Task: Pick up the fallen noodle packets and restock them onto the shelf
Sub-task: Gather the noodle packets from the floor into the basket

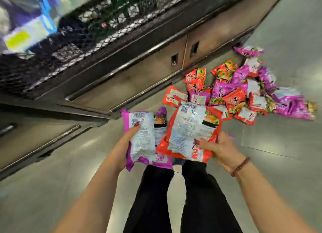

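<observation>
While the left hand (122, 150) grips a purple packet (142, 140) and the right hand (221, 150) a red packet (190, 133), more packets (244, 91) lie heaped on the floor (278, 145) — beside the shelf (122, 72) base.

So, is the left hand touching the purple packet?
Touching. The head view shows the left hand gripping the purple packet, thumb pressed on its white back.

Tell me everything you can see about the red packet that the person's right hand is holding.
The red plastic noodle packet is a flat, crinkly, glossy pouch. Its back faces the camera: a large white printed panel with small text, a barcode and a square code near the top edge, and a picture of a bowl of food on the right side. It is tilted, held above the grey floor in front of the legs. The right hand grips its lower right corner, thumb on the front. Its left edge overlaps the purple packet held by the left hand.
</observation>
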Action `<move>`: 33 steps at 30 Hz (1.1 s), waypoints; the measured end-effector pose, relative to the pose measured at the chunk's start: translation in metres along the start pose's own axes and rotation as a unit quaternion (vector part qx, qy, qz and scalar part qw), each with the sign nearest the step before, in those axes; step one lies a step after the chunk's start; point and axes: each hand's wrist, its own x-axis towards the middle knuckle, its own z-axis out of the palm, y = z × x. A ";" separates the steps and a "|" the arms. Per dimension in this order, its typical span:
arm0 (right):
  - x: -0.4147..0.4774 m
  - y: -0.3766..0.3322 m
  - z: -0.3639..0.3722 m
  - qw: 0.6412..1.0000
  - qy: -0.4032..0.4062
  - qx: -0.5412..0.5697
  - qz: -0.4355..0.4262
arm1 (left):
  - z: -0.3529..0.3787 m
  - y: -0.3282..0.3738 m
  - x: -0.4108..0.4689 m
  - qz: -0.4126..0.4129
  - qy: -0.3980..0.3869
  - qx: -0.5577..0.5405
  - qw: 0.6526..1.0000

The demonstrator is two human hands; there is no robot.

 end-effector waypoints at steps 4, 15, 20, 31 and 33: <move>-0.043 -0.041 0.022 0.996 -0.088 -0.018 0.001 | -0.002 0.014 -0.080 0.075 0.034 -0.070 0.994; -0.101 -0.094 0.084 0.939 -0.280 -0.196 0.039 | 0.006 -0.060 -0.219 0.214 0.091 -0.297 0.926; -0.115 -0.081 0.144 0.932 -0.299 -0.192 0.071 | -0.021 -0.102 -0.251 0.262 0.133 -0.330 0.897; -0.140 0.010 0.341 0.867 -0.373 -0.308 0.116 | -0.161 -0.142 -0.324 0.349 0.285 -0.436 0.779; -0.146 0.023 0.376 0.848 -0.398 -0.330 0.118 | -0.186 -0.148 -0.335 0.356 0.302 -0.453 0.759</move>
